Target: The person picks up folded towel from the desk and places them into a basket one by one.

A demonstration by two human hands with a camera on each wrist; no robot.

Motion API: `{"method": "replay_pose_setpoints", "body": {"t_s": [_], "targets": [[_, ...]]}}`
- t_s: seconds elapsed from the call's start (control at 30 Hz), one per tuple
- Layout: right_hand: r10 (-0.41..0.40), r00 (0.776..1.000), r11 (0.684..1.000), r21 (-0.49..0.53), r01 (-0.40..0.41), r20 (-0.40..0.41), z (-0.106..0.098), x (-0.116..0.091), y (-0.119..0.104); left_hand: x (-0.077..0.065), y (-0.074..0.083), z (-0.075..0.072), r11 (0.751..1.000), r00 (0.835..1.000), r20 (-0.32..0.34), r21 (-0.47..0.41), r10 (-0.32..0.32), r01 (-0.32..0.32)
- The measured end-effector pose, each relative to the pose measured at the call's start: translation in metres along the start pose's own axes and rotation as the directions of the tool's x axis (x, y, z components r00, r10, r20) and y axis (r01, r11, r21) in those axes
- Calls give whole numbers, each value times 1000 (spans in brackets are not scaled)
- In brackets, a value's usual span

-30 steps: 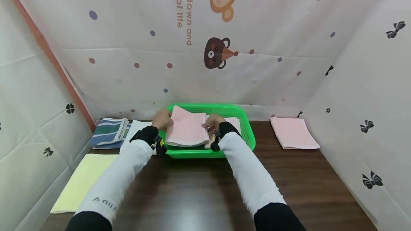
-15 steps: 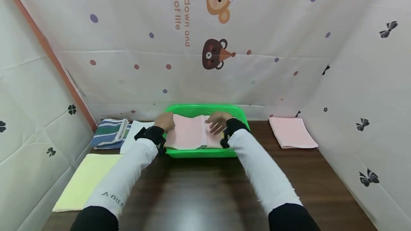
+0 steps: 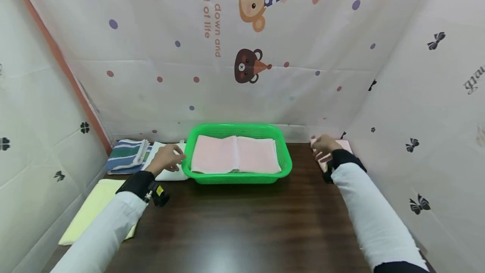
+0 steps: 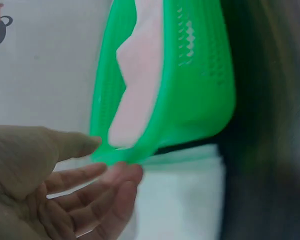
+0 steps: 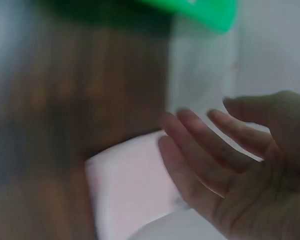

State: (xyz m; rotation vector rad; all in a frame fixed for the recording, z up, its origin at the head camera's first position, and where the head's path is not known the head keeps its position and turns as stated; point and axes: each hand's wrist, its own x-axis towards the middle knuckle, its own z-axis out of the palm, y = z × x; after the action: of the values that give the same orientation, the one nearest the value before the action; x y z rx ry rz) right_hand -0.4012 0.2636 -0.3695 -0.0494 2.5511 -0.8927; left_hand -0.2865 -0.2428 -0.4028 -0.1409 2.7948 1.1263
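Note:
Two folded pink towels (image 3: 214,155) lie side by side in the green plastic basket (image 3: 236,179). My left hand (image 3: 166,159) is at the basket's left end, fingers loosely bent and holding nothing. In the left wrist view its fingertips overlap the basket's rim (image 4: 155,132); whether they touch it I cannot tell. A folded white towel (image 4: 177,200) lies below that hand. Far to the right, my right hand (image 3: 326,145) hovers over another folded pink towel (image 5: 135,185), partly hiding it in the head view. The right wrist view shows its fingers spread, with nothing between them.
Blue, green and white striped towels (image 3: 129,157) are stacked at the back left. A yellow towel (image 3: 92,214) lies nearer, partly under the left forearm. Printed white sheets (image 3: 151,96) stand as walls behind and beside the dark wooden table (image 3: 235,218).
Both hands have left the pink towel in the basket, which now lies flat beside the other one. My left hand has moved left; my right has swung far right to the separate pink towel.

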Motion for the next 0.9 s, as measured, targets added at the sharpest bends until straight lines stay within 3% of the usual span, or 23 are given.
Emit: {"method": "replay_pose_setpoints", "body": {"t_s": [0.1,0.2,0.27,0.5,0.7,0.8,0.9], "targets": [[12,993,987,-160,-31,-119,16,21,30,-3,-10,0,999,998,-55,-26,-33,31],[-13,979,931,-360,-64,-206,36,38,52,-7,-17,-1,998,994,-99,-39,-43,39],[-24,975,895,-439,-78,-222,47,44,64,-8,-19,-1,997,992,-112,-64,-51,44],[-14,978,893,-443,-80,-206,70,46,99,-8,-24,6,967,990,-72,-232,-121,102],[-59,958,873,-480,-87,-281,62,48,115,-4,-29,20,928,984,-31,-337,-177,156],[-78,930,869,-481,-113,-359,64,50,122,-5,-31,26,920,984,-30,-360,-177,155],[-112,882,858,-492,-146,-457,75,48,126,-6,-32,27,916,984,-18,-369,-178,159]]}}
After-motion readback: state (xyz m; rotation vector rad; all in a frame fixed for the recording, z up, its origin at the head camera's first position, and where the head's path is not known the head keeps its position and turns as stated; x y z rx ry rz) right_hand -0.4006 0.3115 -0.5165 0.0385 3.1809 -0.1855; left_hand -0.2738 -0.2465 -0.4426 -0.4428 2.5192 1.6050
